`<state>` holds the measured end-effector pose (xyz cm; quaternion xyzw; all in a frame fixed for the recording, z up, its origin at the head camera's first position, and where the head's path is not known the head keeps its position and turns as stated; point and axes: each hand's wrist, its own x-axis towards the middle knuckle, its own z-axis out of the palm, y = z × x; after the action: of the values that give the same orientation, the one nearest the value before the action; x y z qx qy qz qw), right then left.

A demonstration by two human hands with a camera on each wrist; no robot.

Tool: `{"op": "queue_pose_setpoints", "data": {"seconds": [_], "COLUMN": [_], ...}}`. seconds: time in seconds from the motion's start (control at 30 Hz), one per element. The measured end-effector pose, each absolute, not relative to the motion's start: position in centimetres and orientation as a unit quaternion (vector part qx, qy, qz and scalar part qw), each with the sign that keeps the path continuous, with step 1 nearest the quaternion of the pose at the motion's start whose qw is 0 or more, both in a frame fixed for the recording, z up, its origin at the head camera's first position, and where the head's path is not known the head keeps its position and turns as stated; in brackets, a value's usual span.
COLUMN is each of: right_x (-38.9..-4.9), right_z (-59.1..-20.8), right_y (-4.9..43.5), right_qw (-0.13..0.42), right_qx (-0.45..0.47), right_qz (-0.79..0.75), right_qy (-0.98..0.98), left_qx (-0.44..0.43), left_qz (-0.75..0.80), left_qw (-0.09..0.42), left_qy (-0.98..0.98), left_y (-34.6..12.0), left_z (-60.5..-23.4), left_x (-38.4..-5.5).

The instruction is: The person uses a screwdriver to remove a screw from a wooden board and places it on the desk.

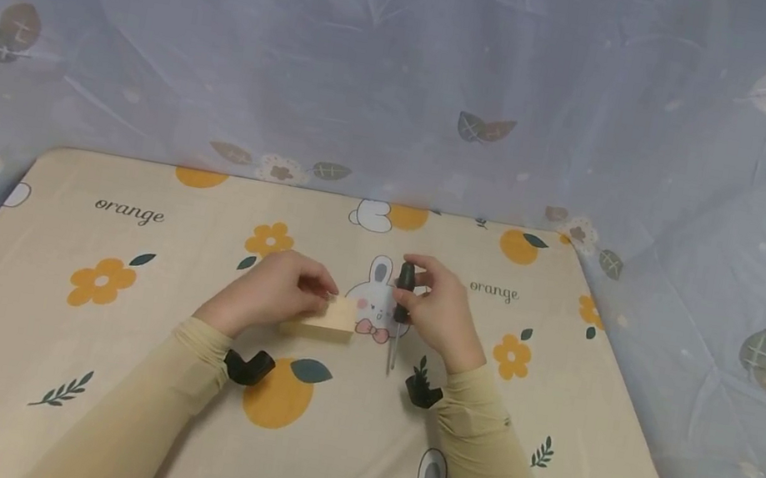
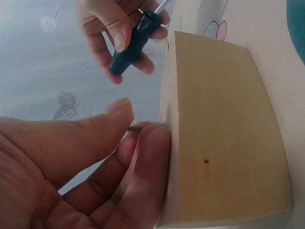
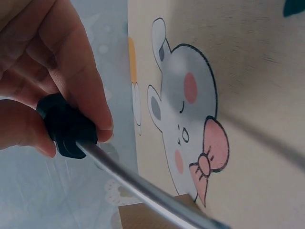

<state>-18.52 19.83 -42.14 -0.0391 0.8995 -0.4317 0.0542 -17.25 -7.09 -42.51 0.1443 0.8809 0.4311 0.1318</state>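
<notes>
A pale wooden block (image 1: pixel 339 316) lies on the table, with a small dark hole (image 2: pixel 206 161) in the side facing the left wrist camera. My left hand (image 1: pixel 282 294) is at the block's top, where thumb and fingers pinch a small threaded screw (image 2: pixel 135 128); the screw's lower part is hidden by the fingers. To the right of the block, my right hand (image 1: pixel 440 308) grips the dark handle of a screwdriver (image 1: pixel 405 289). The tool's metal shaft (image 3: pixel 138 181) points down towards the table, apart from the screw.
A patterned cloth (image 1: pixel 157 269) with oranges, flowers and rabbits covers the table. Grey-blue curtains (image 1: pixel 412 66) hang behind and at both sides. Dark wrist mounts (image 1: pixel 249 367) stick out inward from both sleeves.
</notes>
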Motion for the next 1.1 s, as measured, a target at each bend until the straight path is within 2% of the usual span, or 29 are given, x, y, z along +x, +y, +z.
{"op": "queue_pose_setpoints", "data": {"seconds": [0.57,0.87,1.1], "right_x": [-18.9,-18.9,-19.1], "right_z": [-43.1,-43.4,-44.0], "right_y": [19.4,19.6,19.5], "right_qw": [0.078,0.089,0.093], "right_qx": [-0.048,-0.056,-0.055], "right_qz": [-0.414,-0.422,-0.413], "right_qy": [0.906,0.9,0.904], "left_qx": [0.128,0.061,0.007], "left_qz": [0.451,0.569,0.595], "left_qw": [0.115,0.142,0.138], "left_qy": [0.876,0.808,0.792], "left_y": [-7.1,-10.4,-12.9], "left_z": [-41.8,-41.5,-42.5], "left_x": [-17.0,-17.2,-16.9]}}
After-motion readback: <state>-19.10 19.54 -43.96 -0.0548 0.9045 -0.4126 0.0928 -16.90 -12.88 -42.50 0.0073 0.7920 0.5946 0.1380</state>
